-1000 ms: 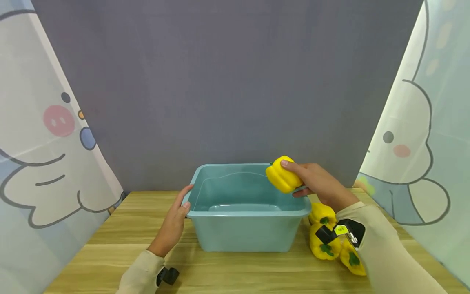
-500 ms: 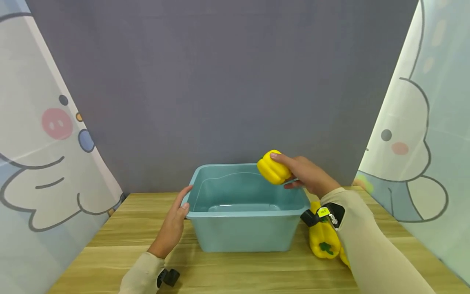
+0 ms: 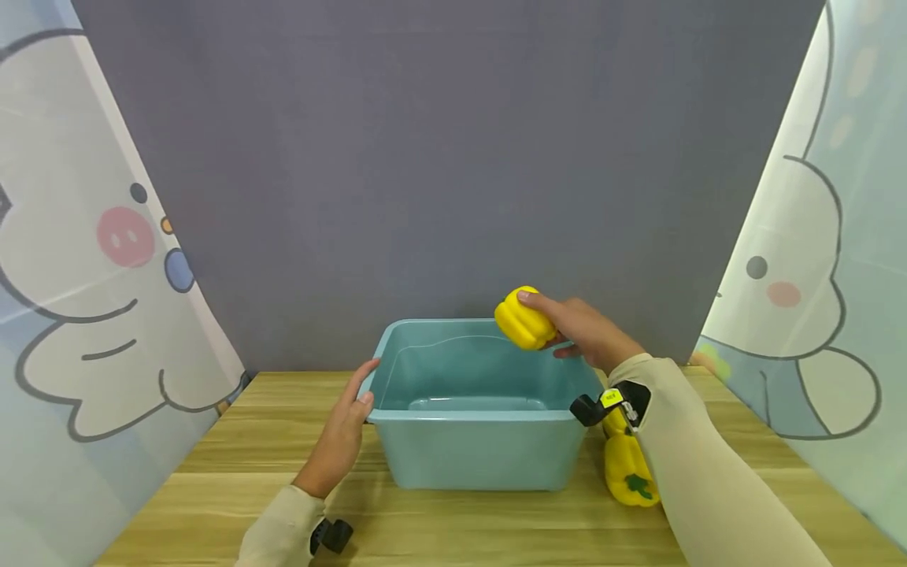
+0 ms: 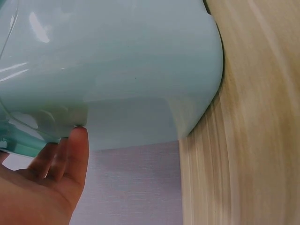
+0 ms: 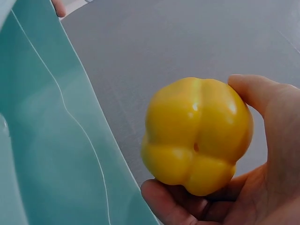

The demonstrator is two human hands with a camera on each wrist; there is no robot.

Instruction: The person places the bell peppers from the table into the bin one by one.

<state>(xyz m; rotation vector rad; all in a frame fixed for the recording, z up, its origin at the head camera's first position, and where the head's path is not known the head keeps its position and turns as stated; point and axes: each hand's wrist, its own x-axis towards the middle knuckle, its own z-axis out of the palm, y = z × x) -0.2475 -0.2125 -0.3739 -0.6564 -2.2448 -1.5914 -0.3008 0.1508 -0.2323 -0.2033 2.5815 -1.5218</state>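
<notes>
Glossy yellow, lobed bell pepper (image 3: 523, 319) shifted left since a second ago, along with the right hand (image 3: 584, 331); now raised near the far rim of the rectangular teal plastic tub (image 3: 482, 453), toward its right end. Right hand holds it between thumb and fingers. Left hand (image 3: 342, 437) grips tub's left rim. More yellow bell peppers (image 3: 627, 466) on wood-grain table (image 3: 439, 531), right of tub

A grey backdrop (image 3: 453, 157) hangs beyond the right hand (image 3: 586, 331), a wood-grain tabletop (image 3: 439, 528) below it, cartoon-printed sheets (image 3: 801, 252) either side.
</notes>
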